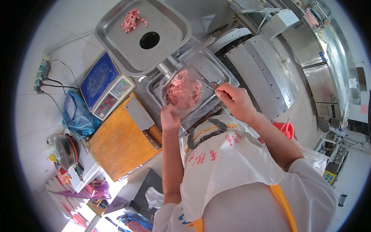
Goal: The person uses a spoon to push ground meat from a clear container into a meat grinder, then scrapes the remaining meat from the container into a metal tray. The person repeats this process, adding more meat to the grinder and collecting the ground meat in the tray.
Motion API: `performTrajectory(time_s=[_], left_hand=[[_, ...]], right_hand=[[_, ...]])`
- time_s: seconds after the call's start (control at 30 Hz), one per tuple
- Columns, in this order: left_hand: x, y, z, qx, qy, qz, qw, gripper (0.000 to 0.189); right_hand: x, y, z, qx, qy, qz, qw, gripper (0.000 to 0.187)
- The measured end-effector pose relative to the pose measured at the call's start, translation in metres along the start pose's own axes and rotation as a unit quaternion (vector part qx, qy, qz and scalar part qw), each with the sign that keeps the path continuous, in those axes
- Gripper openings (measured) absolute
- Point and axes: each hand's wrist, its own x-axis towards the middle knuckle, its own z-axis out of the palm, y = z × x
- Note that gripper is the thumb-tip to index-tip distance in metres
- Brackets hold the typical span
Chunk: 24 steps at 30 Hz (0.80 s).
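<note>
My left hand [170,118] grips the near rim of a clear bowl under the outlet of a steel meat grinder [171,67]. Pink minced meat [185,94] lies in the bowl, and some sits right at the outlet. My right hand [236,100] is closed around the handle of a metal utensil [211,85] that points toward the bowl; its far end is blurred, so its kind is unclear. Above the outlet is the grinder's steel feed tray [116,43], with a small heap of minced meat [132,21] beside the dark feed hole. A metal tray [153,87] lies under the bowl.
Left of the grinder stand a blue-topped digital scale [100,76] and a wooden cutting board [118,145] with a cleaver [139,113] on it. A blue plastic bag [81,116] and a pot [65,152] are farther left. A large metal machine [261,72] stands at the right, near a red bucket [279,127].
</note>
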Motion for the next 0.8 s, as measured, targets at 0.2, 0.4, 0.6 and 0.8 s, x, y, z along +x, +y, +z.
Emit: performTrajectory(time_s=[0.2, 0.4, 0.6, 0.8], left_hand=[[-0.011, 0.004, 0.010, -0.021, 0.016, 0.014, 1.000, 0.045], [-0.016, 0.010, 0.024, -0.029, -0.014, 0.002, 0.999, 0.052], [-0.003, -0.006, 0.003, -0.044, -0.050, 0.002, 0.998, 0.043], [-0.016, 0.000, 0.020, -0.020, -0.014, 0.004, 1.000, 0.053]], right_hand=[[-0.005, -0.017, -0.014, -0.016, -0.010, -0.081, 0.997, 0.010], [0.049, -0.128, -0.067, -0.021, 0.011, -0.194, 0.981, 0.018], [0.285, -0.171, -0.039, -0.235, 0.045, -0.335, 0.911, 0.021], [0.341, -0.201, -0.034, -0.353, -0.126, -0.348, 0.859, 0.023]])
